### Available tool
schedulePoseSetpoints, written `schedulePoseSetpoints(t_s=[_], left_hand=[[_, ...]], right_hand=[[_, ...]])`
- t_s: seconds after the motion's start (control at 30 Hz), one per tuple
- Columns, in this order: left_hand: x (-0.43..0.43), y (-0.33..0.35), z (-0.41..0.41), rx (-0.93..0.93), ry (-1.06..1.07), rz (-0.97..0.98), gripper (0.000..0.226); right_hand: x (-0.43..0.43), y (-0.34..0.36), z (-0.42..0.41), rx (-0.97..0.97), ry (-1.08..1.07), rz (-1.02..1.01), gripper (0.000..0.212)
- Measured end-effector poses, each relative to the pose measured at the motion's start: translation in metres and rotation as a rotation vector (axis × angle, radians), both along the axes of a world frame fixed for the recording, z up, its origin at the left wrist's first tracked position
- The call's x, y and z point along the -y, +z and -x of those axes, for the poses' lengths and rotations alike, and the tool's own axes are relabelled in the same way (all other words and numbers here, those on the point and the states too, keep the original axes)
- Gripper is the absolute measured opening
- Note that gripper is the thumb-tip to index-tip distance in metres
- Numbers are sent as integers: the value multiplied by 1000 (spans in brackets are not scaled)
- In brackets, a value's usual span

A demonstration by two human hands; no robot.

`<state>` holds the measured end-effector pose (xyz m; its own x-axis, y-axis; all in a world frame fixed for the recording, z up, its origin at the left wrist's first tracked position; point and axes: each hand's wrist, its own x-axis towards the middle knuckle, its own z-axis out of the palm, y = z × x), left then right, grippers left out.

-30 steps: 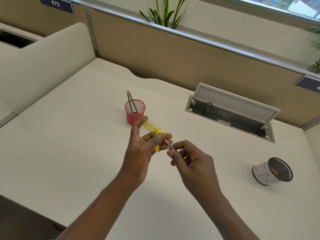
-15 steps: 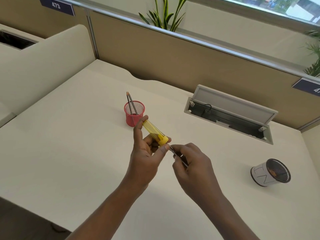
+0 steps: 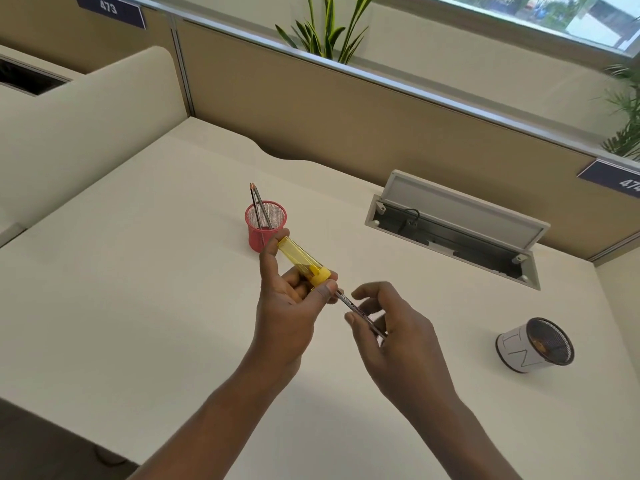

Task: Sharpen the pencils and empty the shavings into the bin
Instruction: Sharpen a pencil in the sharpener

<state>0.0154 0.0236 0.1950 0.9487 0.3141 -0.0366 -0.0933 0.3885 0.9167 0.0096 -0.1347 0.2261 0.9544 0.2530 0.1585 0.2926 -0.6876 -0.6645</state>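
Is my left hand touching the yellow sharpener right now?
Touching. The head view shows the left hand gripping the yellow sharpener, fingers curled round its tube.

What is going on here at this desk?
A person is sharpening a pencil. The left hand holds a yellow sharpener, and the right hand pinches the pencil, whose tip is inside it. Two more pencils stand in a red mesh cup behind. The bin sits on the desk at the right.
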Motion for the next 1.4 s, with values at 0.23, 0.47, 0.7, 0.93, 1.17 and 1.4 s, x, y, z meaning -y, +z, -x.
schedulePoseSetpoints(t_s=[0.23,0.47,0.7,0.93,1.17,1.4], left_hand=[[4,2,2,-19,-20,-9,71],[-2,8,2,42,-135,108,80],[-16,14,-2,79,-218,19,74],[1,8,7,-19,-24,0,75],[-14,11,5,98,-234,37,71],[-7,6,6,1,-72,-199,74]], right_hand=[[4,-10,9,409,-80,186,10],[8,0,2,-19,-36,-92,21],[12,15,-13,-956,-54,-738,8],[3,-10,3,404,51,195,13],[7,20,-6,-1078,-133,-930,16],[0,-2,4,-48,-16,-87,12]])
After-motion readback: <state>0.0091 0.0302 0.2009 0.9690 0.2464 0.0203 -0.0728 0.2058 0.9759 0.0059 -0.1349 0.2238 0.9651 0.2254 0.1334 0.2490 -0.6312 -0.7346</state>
